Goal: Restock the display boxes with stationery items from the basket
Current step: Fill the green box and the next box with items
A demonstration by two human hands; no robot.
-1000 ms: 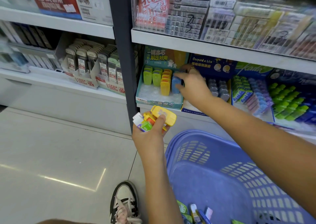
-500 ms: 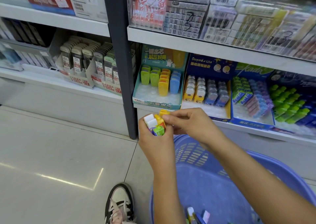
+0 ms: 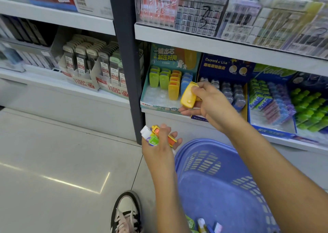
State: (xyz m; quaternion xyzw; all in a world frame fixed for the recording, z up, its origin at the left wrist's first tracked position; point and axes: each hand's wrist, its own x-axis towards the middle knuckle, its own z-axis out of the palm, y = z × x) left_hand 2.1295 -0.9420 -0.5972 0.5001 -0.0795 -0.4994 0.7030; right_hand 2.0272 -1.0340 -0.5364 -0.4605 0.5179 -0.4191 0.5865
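My right hand pinches a yellow eraser case just in front of the teal display box, which holds rows of green, orange, yellow and blue cases. My left hand grips a bundle of small stationery items, white, green, yellow and orange, below the shelf edge. The blue plastic basket stands under my arms, with a few items lying at its bottom.
A dark blue display box of small sharpeners and another box of green, blue and purple items sit to the right. A dark shelf post divides the shelving. Pencil lead boxes stand at left. My shoe rests on the tiled floor.
My right hand took the yellow case out of the bundle in my left hand and lifted it up to the teal display box. My left hand lowered slightly.
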